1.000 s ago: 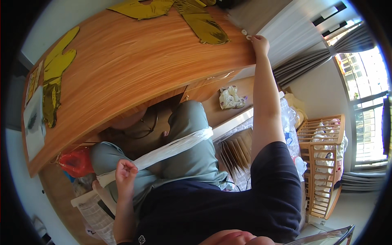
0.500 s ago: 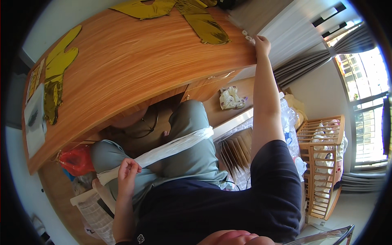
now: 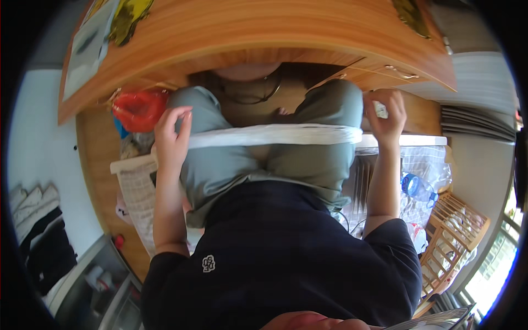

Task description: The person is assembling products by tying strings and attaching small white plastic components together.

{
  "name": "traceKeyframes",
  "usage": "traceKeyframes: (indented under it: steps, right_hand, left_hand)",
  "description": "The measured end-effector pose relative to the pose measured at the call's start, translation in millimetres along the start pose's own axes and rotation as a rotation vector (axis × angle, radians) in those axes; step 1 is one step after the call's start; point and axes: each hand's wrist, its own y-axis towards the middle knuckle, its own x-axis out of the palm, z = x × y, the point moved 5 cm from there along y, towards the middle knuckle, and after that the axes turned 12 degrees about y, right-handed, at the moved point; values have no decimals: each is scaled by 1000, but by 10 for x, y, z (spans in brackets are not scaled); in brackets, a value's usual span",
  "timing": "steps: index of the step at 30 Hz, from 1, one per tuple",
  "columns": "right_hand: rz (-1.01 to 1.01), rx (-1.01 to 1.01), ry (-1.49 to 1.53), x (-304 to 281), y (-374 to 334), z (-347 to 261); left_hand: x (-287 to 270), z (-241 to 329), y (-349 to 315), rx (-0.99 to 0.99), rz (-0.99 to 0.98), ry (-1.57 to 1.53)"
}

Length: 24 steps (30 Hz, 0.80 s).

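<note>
One wooden desk (image 3: 247, 41); red bag (image 3: 140, 110) near left hand (image 3: 172, 137); white strands (image 3: 275, 135) span thighs (image 3: 311, 157); right hand (image 3: 389, 124) curled like left, grip unclear

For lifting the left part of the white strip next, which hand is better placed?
Probably the left hand: it is close to that part of the strip. The right hand is farther off, near the strip's other end.

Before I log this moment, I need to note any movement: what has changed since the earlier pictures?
The right hand has come back from the right end of the desk to beside the right knee, near the white strip; whether it holds anything is unclear. The view has turned too. The strip stays across both thighs, with the left hand by its left part.
</note>
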Motion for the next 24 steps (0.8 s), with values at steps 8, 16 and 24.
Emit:
traceKeyframes:
  steps: [8,16,24]
  right_hand:
    - [-513,475,392,1021,-328,-172]
    - [-801,356,488,1796,-317,-397]
    - [-848,378,626,1994,-201,-664]
  left_hand:
    - [138,199,-117,168,17,80]
    - [310,84,-191,102,-65,-66]
    - [418,125,-294,194,-211,19]
